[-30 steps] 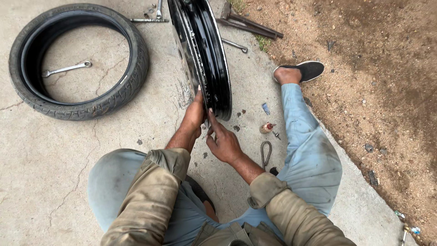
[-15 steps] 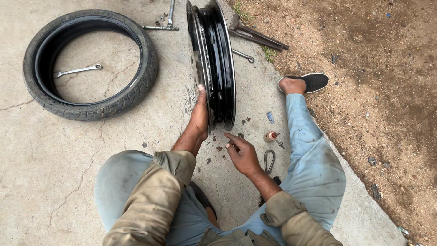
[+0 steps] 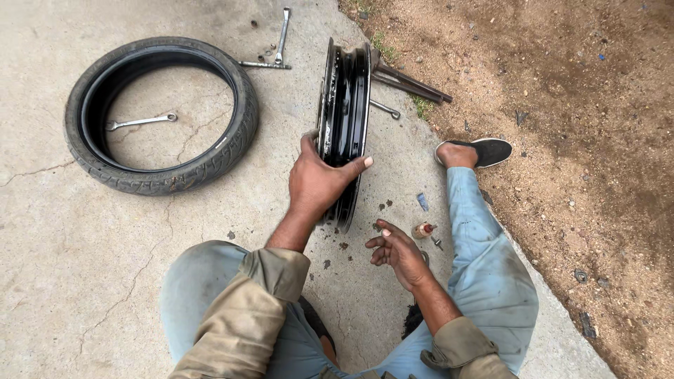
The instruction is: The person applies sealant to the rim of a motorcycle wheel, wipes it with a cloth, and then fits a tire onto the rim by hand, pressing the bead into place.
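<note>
At the centre of the concrete floor (image 3: 84, 267) stands one black wheel rim (image 3: 345, 91), upright on its edge and running from twelve o'clock down toward six. One left hand (image 3: 319, 179) grips the rim's near end: the thumb hooks over the right edge at three o'clock of the hand, the fingers wrap the left side, closed on the metal. One right hand (image 3: 397, 249) hovers at five o'clock of the rim, apart from it, palm up, fingers loosely curled and holding nothing that shows. Just beside that hand, at two o'clock, lies one small bottle with a red cap (image 3: 423, 229); one scrap of blue (image 3: 422, 202) lies at twelve o'clock of the bottle.

One black tyre (image 3: 161, 116) lies flat at nine o'clock of the rim, well apart, with one spanner (image 3: 140, 122) inside its ring. One cross-shaped wrench (image 3: 275, 50) lies at eleven o'clock of the rim. Two dark metal bars (image 3: 411, 83) lean out from behind the rim at one o'clock, and one more small spanner (image 3: 385, 109) lies just beneath them. One foot in a black shoe (image 3: 484, 151) rests at three o'clock, at the edge of the dirt.
</note>
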